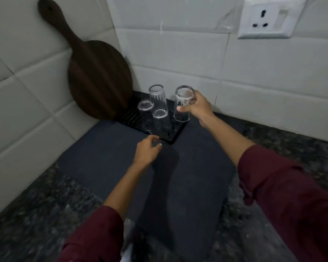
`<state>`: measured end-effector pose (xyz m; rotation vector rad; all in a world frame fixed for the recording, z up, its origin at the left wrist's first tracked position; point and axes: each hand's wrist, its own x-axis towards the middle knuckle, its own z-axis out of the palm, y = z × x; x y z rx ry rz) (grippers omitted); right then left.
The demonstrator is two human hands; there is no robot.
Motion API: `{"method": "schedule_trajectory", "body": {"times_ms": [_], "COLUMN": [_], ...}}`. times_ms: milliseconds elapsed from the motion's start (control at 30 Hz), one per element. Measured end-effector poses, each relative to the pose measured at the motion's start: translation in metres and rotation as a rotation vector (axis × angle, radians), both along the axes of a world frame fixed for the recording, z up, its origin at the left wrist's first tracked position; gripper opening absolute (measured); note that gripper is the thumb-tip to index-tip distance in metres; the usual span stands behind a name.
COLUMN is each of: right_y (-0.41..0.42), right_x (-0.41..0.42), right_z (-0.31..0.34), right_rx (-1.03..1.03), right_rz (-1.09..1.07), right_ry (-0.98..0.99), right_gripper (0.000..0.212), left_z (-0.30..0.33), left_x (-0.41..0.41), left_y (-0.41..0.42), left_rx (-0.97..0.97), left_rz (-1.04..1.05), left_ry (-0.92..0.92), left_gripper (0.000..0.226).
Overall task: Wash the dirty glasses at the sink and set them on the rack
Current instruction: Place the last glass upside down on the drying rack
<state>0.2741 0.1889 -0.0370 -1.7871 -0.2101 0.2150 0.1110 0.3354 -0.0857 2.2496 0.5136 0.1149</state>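
While three glasses (155, 108) are already stood upside down on the black rack (175, 136), a fourth glass (184, 104) is gripped inverted by the right hand (197, 106) over the rack's free right corner, the left hand (148, 150) being held loosely curled and empty near the rack's front edge, so a straight lowering clear of its neighbours seems called for.

Light: dim indoor, brightest on the white wall tiles (178, 46) at top.
Shadows: a forearm's shadow falls dark across the mat (102, 157).
Blur: soft throughout; granite countertop (36, 214) smeared at the lower edge.
Distortion: wide-angle bending of tile lines near the edges.
Glare: faint highlights on the upturned glasses (155, 95).
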Motion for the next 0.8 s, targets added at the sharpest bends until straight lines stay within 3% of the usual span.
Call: {"method": "schedule_trajectory", "body": {"times_ms": [200,567,800], "right_y": [0.047,0.048,0.046], "right_x": [0.026,0.038,0.039], "right_z": [-0.022,-0.031,-0.045], "right_rx": [-0.062,-0.139,-0.101], "right_rz": [0.035,0.041,0.072], "right_ry": [0.035,0.019,0.073], "right_gripper": [0.065,0.070,0.055], "left_z": [-0.024,-0.032,-0.031], "left_x": [0.004,0.012,0.015], "left_y": [0.023,0.021,0.021], "left_rx": [-0.024,-0.082,-0.070], "left_rz": [0.010,0.011,-0.001], "left_ry": [0.016,-0.022,-0.019], "left_gripper": [0.032,0.028,0.027]}}
